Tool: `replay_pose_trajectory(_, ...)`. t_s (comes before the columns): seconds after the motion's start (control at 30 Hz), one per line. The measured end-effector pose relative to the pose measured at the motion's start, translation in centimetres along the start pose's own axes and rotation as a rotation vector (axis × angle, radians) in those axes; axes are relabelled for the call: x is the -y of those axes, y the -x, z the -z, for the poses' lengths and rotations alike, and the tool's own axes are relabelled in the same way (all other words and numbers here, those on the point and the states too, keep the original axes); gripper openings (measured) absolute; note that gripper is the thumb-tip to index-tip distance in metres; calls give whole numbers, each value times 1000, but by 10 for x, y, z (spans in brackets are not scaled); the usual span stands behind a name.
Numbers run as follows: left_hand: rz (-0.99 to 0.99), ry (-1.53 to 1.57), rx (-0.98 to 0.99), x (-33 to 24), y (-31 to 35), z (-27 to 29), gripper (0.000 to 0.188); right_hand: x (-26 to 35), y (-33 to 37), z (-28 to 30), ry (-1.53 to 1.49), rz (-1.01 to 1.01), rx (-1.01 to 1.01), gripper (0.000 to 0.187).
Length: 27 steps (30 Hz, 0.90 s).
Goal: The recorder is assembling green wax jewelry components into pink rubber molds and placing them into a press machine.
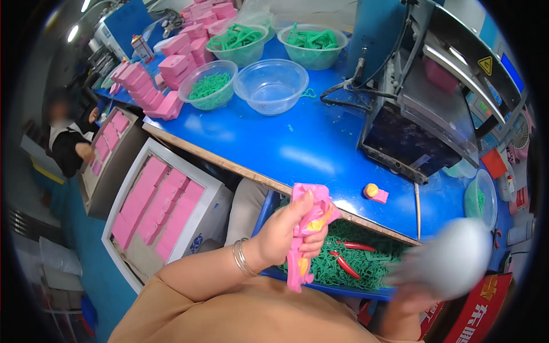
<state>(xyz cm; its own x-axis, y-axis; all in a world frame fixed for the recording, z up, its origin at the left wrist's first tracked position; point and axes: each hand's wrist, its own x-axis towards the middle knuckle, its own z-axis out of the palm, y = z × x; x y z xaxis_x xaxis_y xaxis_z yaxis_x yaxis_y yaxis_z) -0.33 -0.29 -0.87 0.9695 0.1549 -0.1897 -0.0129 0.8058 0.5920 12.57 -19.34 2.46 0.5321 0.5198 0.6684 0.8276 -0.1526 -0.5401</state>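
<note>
My left hand (pixel 289 226) is closed around a pink moulded piece (pixel 300 260) with yellow patches, held upright in front of my body. My right hand (pixel 414 294), at the lower right, is smeared by motion. Against it is a blurred, pale grey rounded thing (pixel 454 257) whose kind I cannot make out; the fingers are too smeared to show a grip. Below and between the hands, a blue bin (pixel 337 293) holds green stringy scraps (pixel 326 266). Two red handles (pixel 347 266) lie on the scraps. A small pink-and-yellow piece (pixel 374 193) sits on the blue table.
A dark machine (pixel 412 131) stands on the blue table (pixel 246 148) at right. Clear bowls (pixel 271 86), some with green pieces, and stacked pink blocks (pixel 140 86) are at the back. A white box (pixel 214 200) of pink blocks stands left. Another person (pixel 66 137) works far left.
</note>
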Motion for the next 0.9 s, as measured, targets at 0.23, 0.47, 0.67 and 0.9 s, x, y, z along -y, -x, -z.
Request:
replay_pose_trajectory(0.23,101,179,1,-9,2,-9,69,16,-2,-14,-648,-390,-63,43)
replay_pose_trajectory(0.47,65,12,68,4,-8,6,55,-4,-7,-29,-86,172,421,40)
replay_pose_trajectory(0.67,145,97,219,-1,8,7,23,-57,-18,29,332,-461,-103,25)
replay_pose_trajectory(0.9,248,125,225,6,4,-3,24,-30,-20,7,568,98,-73,38)
